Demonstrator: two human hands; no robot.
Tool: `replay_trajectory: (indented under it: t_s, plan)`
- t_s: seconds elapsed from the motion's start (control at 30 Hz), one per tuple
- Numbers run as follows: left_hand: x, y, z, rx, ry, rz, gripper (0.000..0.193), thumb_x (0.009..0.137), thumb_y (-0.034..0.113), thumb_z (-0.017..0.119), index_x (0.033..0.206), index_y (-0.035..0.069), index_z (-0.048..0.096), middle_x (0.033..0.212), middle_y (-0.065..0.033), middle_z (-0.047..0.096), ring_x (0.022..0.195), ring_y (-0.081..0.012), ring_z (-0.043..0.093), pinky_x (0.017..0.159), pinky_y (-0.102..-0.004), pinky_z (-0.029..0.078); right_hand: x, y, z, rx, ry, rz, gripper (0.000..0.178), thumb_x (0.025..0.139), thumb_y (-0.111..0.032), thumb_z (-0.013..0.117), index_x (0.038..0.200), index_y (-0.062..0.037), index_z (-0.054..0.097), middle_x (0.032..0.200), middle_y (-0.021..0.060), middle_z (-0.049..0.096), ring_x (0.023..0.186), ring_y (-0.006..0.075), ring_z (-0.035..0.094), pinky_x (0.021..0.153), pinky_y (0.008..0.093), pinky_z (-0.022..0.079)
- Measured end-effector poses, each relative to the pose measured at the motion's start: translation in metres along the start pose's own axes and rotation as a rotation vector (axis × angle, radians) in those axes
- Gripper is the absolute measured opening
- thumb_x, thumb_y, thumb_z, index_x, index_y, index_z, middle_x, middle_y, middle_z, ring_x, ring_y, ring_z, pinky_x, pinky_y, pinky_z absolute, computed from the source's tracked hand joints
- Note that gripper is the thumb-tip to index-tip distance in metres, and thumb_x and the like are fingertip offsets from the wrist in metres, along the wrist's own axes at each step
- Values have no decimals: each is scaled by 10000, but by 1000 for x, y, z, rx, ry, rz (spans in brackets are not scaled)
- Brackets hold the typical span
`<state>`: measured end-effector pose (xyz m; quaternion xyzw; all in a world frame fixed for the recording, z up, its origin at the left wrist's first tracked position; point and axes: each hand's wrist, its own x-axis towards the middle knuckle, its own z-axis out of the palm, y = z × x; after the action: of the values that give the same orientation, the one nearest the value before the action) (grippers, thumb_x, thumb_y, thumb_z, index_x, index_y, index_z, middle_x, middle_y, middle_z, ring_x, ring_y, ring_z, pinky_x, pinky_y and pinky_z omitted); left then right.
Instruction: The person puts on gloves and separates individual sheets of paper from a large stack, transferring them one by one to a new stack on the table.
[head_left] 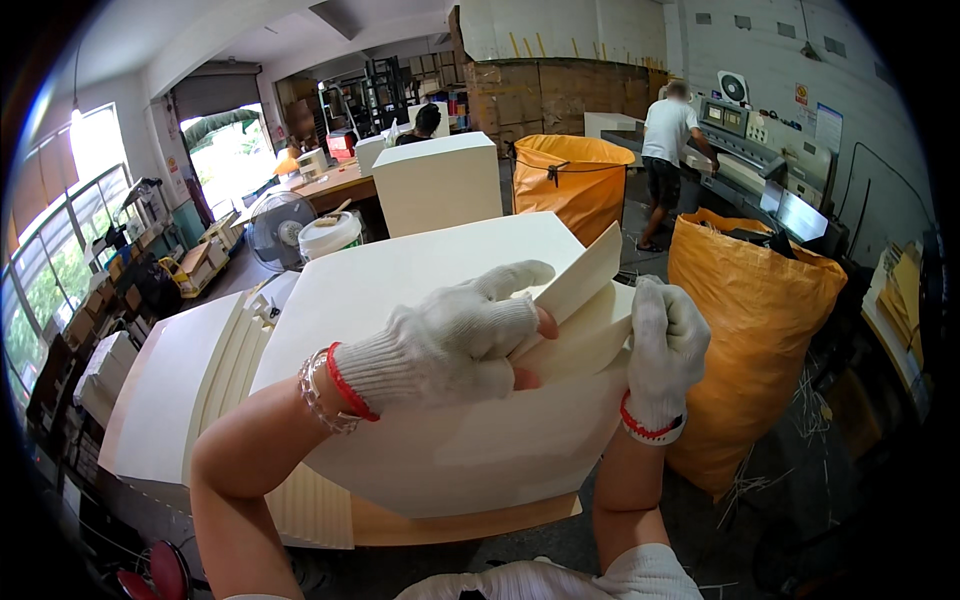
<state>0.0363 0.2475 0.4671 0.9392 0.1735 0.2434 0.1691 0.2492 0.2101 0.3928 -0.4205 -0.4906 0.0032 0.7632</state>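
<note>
A large stack of white paper sheets lies in front of me, its near side bulging toward me. My left hand, in a white knit glove with bare fingertips showing, is over the top with its fingers among the bent-up sheets. A lifted flap of paper stands up at its fingers, and a curled layer lies below. My right hand, also gloved, is closed in a pinch on the sheets' right edge. Its fingertips are partly hidden.
Stepped paper stacks stand at left, and a taller paper block stands beyond. Orange sacks rise at right and behind, with paper strips on the floor. A person works at a large machine. A fan and white bucket stand at left.
</note>
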Motion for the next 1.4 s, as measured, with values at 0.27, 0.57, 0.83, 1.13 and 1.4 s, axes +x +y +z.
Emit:
replay_trajectory:
  t_s: [0.27,0.57,0.83,1.13,1.4]
  plan:
    - [-2,1,0,-12,19,-15,358,759,-97,704,1091,33,669,1413,-175,516,1145,-264,618,884,-293,527,0,3,-3,49,4,-25,240,946,-107,615,763,48,633,647,45,580,587,66,500,555,250,421]
    - [6,4,-5,-36,-108,-86,417,730,-138,631,1119,11,655,1478,-204,427,1183,-254,591,884,-270,509,-1,3,-2,19,7,-13,225,942,-124,626,796,46,651,652,36,579,584,67,500,572,246,432]
    - [1,3,-1,27,-25,-146,363,733,12,799,1070,42,667,1515,-219,371,1320,-336,493,1026,-361,453,-1,7,-1,72,12,-66,203,934,-88,611,787,49,640,658,41,580,606,71,508,583,254,432]
    - [7,0,-6,-30,-121,-36,276,748,-64,738,988,26,635,1449,-215,458,1201,-290,595,937,-339,500,-1,4,-1,64,10,36,210,915,-93,624,752,41,633,647,37,580,605,74,521,921,341,506]
    - [4,1,1,-23,-29,-111,275,729,-93,756,919,-3,579,1485,-229,404,1188,-259,593,947,-348,498,-3,5,-3,82,7,31,207,923,-96,619,767,37,640,627,31,565,593,65,510,889,321,512]
